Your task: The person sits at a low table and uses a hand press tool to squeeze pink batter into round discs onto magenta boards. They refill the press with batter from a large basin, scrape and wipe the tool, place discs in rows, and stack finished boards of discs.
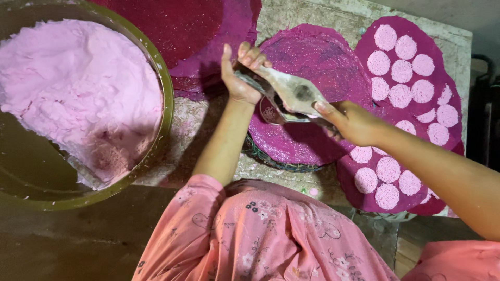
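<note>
— What have the hands got?

— The left hand [240, 73] is curled around a small round metal cutter [268, 112], fingers half open at the top, thumb up. The right hand [350, 122] is closed on the handle end of a flat, pale-smeared metal scoop [294, 91], whose broad blade lies across the left fingers. Both sit over a round magenta mat [312, 93], grainy and matte, resting on a woven ring whose edge shows below it.

— And the containers?

— 1 big basin [165, 99], olive-green rim, at the left. It holds a heaped mass of soft pale-pink dough [78, 88], lumpy on top and crumbly at its lower edge; the rest of the basin floor is dark and wet-looking.

— To the right?

— 2 more magenta mats, overlapping. The upper mat [364, 41] carries roughly 10 flat pink discs [401, 70], round and finely speckled, set close but mostly apart. The lower mat [346, 169] bears about 5 (some edges are hidden by the right forearm).

— Behind?

— A darker crimson sheet [182, 26] lies at the top, between basin and mats. All rest on a rough, stained stone worktop [312, 13]. The pink floral sleeves [260, 234] fill the foreground.
</note>
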`<state>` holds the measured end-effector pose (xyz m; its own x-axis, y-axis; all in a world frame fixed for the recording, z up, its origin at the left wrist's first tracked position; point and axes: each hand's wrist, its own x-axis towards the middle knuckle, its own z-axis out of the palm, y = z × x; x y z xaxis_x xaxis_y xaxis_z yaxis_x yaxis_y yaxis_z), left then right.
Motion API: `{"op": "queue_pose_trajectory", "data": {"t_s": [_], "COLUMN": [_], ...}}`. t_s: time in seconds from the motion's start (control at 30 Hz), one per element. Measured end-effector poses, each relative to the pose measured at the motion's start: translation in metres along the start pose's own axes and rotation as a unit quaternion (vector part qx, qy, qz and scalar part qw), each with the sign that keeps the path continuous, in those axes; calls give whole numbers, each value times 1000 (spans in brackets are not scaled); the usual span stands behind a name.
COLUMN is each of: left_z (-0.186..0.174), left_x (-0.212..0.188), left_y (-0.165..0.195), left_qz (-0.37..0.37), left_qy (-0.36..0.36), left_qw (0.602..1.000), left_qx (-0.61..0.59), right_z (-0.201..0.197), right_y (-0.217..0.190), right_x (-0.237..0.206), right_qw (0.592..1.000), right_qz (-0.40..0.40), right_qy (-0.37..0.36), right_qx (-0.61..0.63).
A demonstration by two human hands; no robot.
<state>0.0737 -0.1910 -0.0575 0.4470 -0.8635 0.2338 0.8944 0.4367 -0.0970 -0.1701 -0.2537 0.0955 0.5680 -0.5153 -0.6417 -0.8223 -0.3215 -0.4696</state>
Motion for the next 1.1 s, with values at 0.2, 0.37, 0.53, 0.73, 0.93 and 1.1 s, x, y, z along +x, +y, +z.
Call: {"op": "queue_pose_trajectory", "data": {"t_s": [0.2,0.37,0.53,0.73,0.93,1.1], "left_z": [2,13,17,9,17,19], "left_x": [27,38,29,17,38,39], "left_y": [-11,9,28,7,2,7], "left_qz": [-3,-6,11,-1,14,7], "left_qy": [2,-45,-29,99,102,99], "left_qw": [1000,996,993,993,994,993], "left_qx": [26,82,114,57,42,67], "right_z": [-8,6,26,13,4,11], "right_y": [-5,-10,-6,9,7,8], "right_x": [-3,6,20,20,23,24], "right_qw": [988,984,987,999,985,991], "right_qz": [-37,-101,-128,-38,-83,-59], "right_qy": [106,133,96,38,136,112], "right_qx": [-110,-56,-5,8,-65,-32]}}
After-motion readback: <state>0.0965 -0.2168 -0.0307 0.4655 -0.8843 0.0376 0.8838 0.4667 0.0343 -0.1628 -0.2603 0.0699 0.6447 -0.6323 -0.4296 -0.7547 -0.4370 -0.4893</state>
